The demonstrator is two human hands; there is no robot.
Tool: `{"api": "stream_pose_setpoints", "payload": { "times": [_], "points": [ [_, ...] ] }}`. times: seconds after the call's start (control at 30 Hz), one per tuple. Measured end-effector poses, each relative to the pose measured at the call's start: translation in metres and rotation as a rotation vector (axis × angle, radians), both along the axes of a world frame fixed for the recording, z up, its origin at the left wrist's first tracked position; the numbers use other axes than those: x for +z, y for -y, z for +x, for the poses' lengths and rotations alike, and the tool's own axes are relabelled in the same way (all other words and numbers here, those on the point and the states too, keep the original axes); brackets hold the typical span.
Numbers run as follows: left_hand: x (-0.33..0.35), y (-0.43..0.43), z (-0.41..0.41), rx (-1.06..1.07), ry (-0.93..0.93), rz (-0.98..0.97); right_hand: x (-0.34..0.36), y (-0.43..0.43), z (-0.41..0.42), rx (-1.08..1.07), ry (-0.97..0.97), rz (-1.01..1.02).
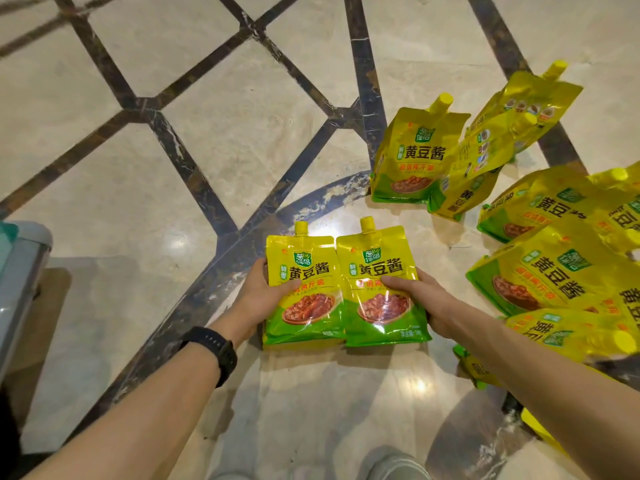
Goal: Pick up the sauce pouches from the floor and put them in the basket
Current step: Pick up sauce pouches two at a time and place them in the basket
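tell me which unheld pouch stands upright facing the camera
The leftmost floor pouch, beyond the held pair: on its base, cap up, front label showing. The other floor pouches lean or lie flat.

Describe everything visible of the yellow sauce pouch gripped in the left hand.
The glossy yellow plastic spouted pouch has a green lower band, dark Chinese characters and a picture of brown sauce in a bowl. A yellow screw cap tops it, left of centre. It faces the camera, spout away from the person. The left hand grips its left edge, thumb across the front. Its right edge meets the matching pouch held by the right hand.
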State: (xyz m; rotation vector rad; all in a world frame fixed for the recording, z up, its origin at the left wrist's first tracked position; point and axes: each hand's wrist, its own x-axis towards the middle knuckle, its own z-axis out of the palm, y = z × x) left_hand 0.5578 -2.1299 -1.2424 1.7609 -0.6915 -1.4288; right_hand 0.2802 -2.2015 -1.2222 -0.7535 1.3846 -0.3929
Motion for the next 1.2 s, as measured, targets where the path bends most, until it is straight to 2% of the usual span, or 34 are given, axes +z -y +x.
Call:
{"api": "stream_pose_setpoints", "payload": {
  "times": [0.1, 0.2, 0.3, 0.4, 0.6, 0.83, 1.2],
  "points": [
    [-0.003, -0.004, 0.008, 0.008, -0.115, 0.010, -0.004, -0.004, 0.001, -0.073, 0.067, 0.054],
    [0.001, -0.007, 0.015, -0.152, -0.212, 0.022, -0.006, -0.009, -0.002, -0.038, 0.112, 0.080],
    [0.003, -0.007, 0.009, -0.253, -0.128, -0.065, -0.007, -0.010, -0.002, 0.035, 0.106, 0.034],
    [-0.002, -0.007, 0.008, -0.212, -0.114, -0.076, -0.009, -0.009, -0.003, 0.068, 0.091, 0.009],
    [-0.005, -0.007, 0.003, -0.089, -0.304, -0.003, -0.005, -0.005, -0.005, 0.045, 0.157, 0.109],
    [-0.014, -0.010, 0.000, -0.042, -0.210, -0.018, -0.009, -0.011, -0.001, 0.031, 0.073, 0.027],
    [0.010, -0.007, 0.007, -0.054, -0.274, 0.000, 0.018, -0.010, 0.000, -0.011, 0.126, 0.033]
  ]
}}
